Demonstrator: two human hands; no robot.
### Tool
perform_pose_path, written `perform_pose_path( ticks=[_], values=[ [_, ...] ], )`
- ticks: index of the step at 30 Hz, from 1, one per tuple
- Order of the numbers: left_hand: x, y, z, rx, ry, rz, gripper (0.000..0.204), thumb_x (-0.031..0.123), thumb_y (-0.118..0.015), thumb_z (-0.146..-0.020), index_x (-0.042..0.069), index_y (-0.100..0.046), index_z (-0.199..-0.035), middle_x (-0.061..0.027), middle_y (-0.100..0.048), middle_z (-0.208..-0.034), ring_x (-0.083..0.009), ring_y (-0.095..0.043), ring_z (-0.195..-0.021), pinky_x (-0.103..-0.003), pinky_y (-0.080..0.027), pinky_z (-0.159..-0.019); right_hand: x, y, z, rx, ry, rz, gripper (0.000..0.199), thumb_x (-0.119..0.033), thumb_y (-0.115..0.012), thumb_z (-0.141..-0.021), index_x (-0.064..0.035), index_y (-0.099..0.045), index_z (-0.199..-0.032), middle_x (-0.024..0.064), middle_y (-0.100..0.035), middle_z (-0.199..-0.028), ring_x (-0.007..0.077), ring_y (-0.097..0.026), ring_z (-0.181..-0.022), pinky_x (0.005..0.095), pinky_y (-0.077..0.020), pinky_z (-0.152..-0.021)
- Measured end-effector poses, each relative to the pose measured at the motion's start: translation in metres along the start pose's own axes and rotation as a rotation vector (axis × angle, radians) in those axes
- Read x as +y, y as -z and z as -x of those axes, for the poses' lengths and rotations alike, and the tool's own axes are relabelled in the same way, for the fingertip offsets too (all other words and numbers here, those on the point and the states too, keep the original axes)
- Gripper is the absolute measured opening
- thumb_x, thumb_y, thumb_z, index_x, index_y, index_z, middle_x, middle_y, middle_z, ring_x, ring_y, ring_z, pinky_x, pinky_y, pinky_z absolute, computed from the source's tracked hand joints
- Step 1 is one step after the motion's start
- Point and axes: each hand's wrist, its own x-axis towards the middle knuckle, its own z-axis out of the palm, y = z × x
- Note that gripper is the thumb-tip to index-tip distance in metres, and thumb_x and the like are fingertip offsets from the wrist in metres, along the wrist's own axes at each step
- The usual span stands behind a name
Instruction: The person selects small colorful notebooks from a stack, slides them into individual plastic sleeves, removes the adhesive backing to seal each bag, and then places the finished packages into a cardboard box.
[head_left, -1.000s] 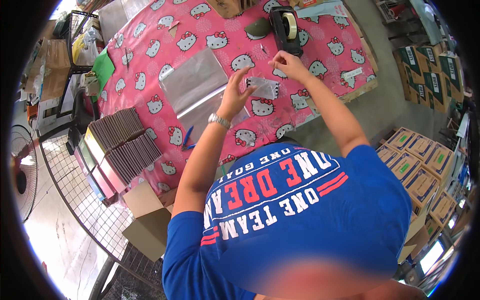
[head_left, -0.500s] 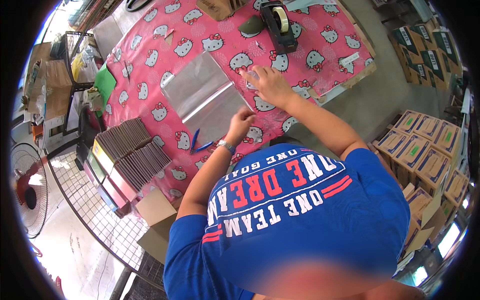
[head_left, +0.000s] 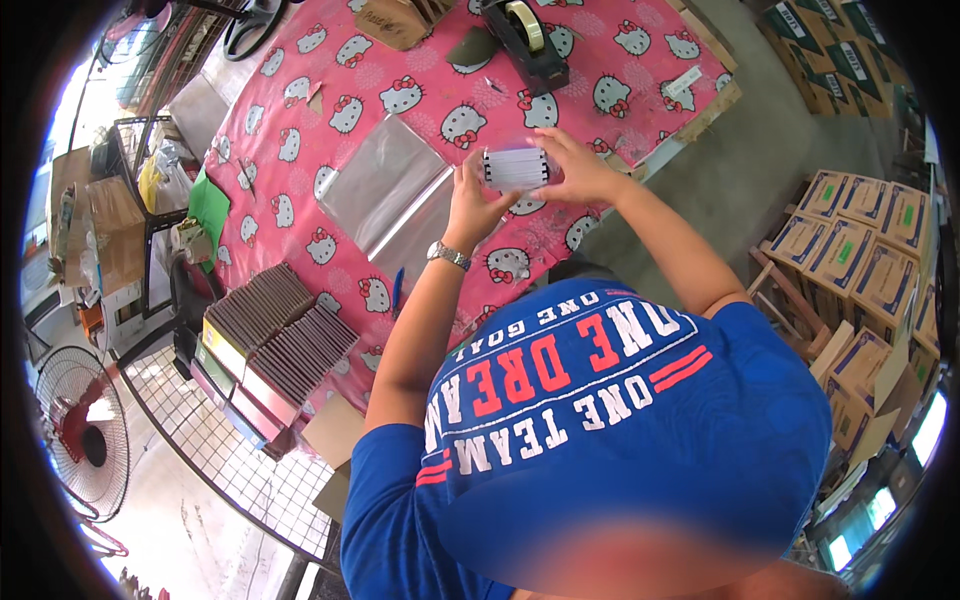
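A small pack of flat cards [head_left: 516, 168] is gripped between the left hand [head_left: 475, 205] and right hand [head_left: 578, 168], long axis crosswise, above the worktop [head_left: 330, 90].

Pretty bright daylight overall, strongest from the left where the floor [head_left: 150, 520] is blown out white. The pink counter [head_left: 640, 90] is evenly lit with soft shadows, and the clear plastic bags [head_left: 390, 195] catch some glare. Heavy fisheye bending with a black rim, and a blurred patch at the bottom centre.
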Motion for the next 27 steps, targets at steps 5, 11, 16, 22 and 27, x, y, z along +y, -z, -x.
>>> perform_pose_path(
  ticks=[5, 11, 16, 22, 27],
  values=[
    [0.051, 0.019, -0.021, 0.142, 0.102, -0.069, 0.035, 0.024, -0.070, -0.082, 0.000, -0.065, -0.107, -0.0171, -0.057, -0.107, -0.0294, -0.060, -0.089, -0.036, -0.050, -0.079, -0.039, 0.043, -0.013, -0.004, -0.110, 0.087, 0.044, -0.018, -0.071, -0.081, -0.0029, -0.058, -0.120, 0.0105, -0.059, -0.103, 0.0196, -0.062, -0.087, 0.0305, -0.0508, -0.078],
    [0.033, 0.061, -0.029, 0.091, 0.270, 0.835, 0.031, 0.009, -0.057, -0.090, -0.002, -0.059, -0.120, -0.0053, -0.063, -0.112, -0.0118, -0.060, -0.094, -0.026, -0.049, -0.086, -0.025, 0.075, -0.006, 0.203, -0.110, -0.384, 0.034, -0.009, -0.066, -0.085, -0.0082, -0.062, -0.118, 0.0031, -0.059, -0.091, 0.0113, -0.057, -0.073, 0.0233, -0.0481, -0.068],
    [-0.027, 0.038, -0.046, -0.400, 0.385, 0.875, 0.044, 0.007, -0.057, -0.088, 0.001, -0.052, -0.131, -0.0056, -0.059, -0.124, -0.0153, -0.051, -0.115, -0.031, -0.035, -0.103, 0.008, 0.029, -0.014, -0.174, -0.123, -0.515, 0.039, -0.016, -0.069, -0.085, -0.0116, -0.062, -0.122, 0.0042, -0.055, -0.099, 0.0128, -0.053, -0.093, 0.0272, -0.0441, -0.084],
    [-0.018, 0.023, -0.071, -0.596, 0.378, 0.723, 0.044, 0.013, -0.066, -0.082, 0.000, -0.059, -0.123, -0.0048, -0.062, -0.119, -0.0149, -0.054, -0.109, -0.031, -0.040, -0.097, 0.012, 0.015, -0.034, -0.111, -0.045, -0.439, 0.022, -0.011, -0.071, -0.080, -0.0083, -0.070, -0.102, 0.0004, -0.054, -0.086, 0.0112, -0.052, -0.081, 0.0262, -0.0418, -0.071],
    [0.014, 0.021, -0.073, -0.268, -0.233, -0.233, 0.024, 0.008, -0.067, -0.078, 0.004, -0.070, -0.102, -0.0060, -0.061, -0.086, -0.0171, -0.059, -0.086, -0.029, -0.047, -0.073, 0.003, 0.005, -0.034, 0.065, 0.007, -0.396, 0.013, -0.008, -0.071, -0.075, -0.0053, -0.070, -0.088, 0.0013, -0.055, -0.081, 0.0122, -0.055, -0.071, 0.0269, -0.0431, -0.062]
  ],
)
